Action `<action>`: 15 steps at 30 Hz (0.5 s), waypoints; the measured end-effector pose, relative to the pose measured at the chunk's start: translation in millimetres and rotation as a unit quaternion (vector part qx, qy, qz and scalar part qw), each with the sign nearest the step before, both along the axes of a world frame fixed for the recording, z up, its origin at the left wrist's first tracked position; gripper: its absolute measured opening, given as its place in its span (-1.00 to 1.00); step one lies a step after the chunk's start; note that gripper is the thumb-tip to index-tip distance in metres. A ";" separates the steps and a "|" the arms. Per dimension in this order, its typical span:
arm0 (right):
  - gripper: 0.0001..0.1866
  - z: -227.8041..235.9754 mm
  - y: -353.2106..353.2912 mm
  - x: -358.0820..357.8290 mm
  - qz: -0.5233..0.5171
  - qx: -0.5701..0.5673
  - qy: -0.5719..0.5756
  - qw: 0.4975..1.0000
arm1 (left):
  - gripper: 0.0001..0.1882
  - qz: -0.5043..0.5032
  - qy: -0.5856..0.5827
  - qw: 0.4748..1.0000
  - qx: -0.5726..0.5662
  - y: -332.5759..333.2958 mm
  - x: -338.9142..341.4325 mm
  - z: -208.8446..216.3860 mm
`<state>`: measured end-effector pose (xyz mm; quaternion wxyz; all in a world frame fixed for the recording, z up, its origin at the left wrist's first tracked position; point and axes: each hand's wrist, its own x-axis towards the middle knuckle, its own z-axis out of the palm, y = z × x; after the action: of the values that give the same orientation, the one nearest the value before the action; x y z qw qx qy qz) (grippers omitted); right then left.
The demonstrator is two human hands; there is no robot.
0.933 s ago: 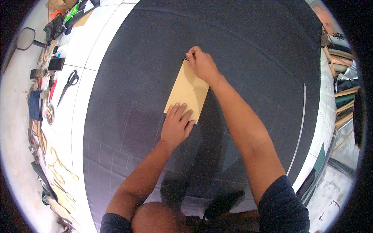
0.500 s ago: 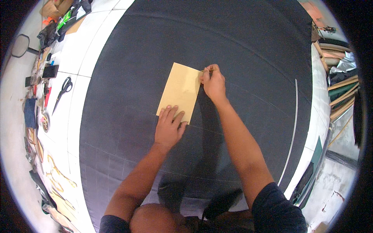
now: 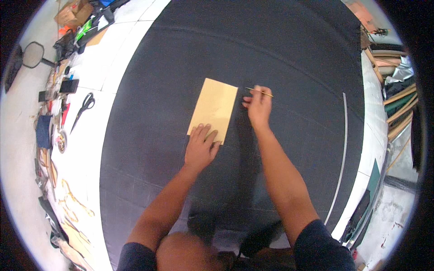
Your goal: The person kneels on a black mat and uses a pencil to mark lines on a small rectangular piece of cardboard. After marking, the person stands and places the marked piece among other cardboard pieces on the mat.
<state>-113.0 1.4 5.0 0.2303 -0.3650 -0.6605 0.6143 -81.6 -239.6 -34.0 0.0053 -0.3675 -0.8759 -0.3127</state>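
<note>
A large dark cloth point(image 3: 153, 99) with faint pale lines covers the table. On it lies a yellow rectangular card point(image 3: 215, 104), slightly tilted. My left hand point(image 3: 200, 147) rests flat with spread fingers on the card's near end, pressing it against the cloth. To the right of the card's far corner, my right hand point(image 3: 259, 112) pinches a thin yellowish stick point(image 3: 268, 94), like a slim pencil; its exact kind is too small to tell. The stick's left tip points toward the card but is apart from it.
A long pale strip point(image 3: 344, 135), perhaps a ruler, lies along the cloth's right side. Black scissors point(image 3: 84, 108) sit on the white table at left, beside a dark phone-like block point(image 3: 69, 86) and other clutter. Rolls point(image 3: 400, 110) are stacked beyond the right edge.
My right hand has moved right and slightly nearer with the stick, away from the card's far corner. My left hand stays on the card. The whole view has shifted a little.
</note>
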 end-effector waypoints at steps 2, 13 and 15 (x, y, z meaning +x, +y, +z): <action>-0.65 9.7 -13.0 41.1 0.009 0.012 -0.017 1.000 | -0.56 0.001 0.007 1.000 0.002 -0.7 0.8 -0.5; -0.77 -20.2 -129.4 225.9 0.258 0.359 -0.141 0.886 | -0.39 0.074 0.089 0.981 -0.157 4.5 6.6 30.0; -0.80 -21.5 -130.4 226.3 0.259 0.373 -0.138 0.880 | -0.28 0.125 0.054 0.967 -0.214 -10.9 -8.8 37.4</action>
<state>113.3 -129.0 -16.5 0.0886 -0.1490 -0.9369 0.3037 -90.3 -250.6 3.4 0.0127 -0.2636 -0.9599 -0.0947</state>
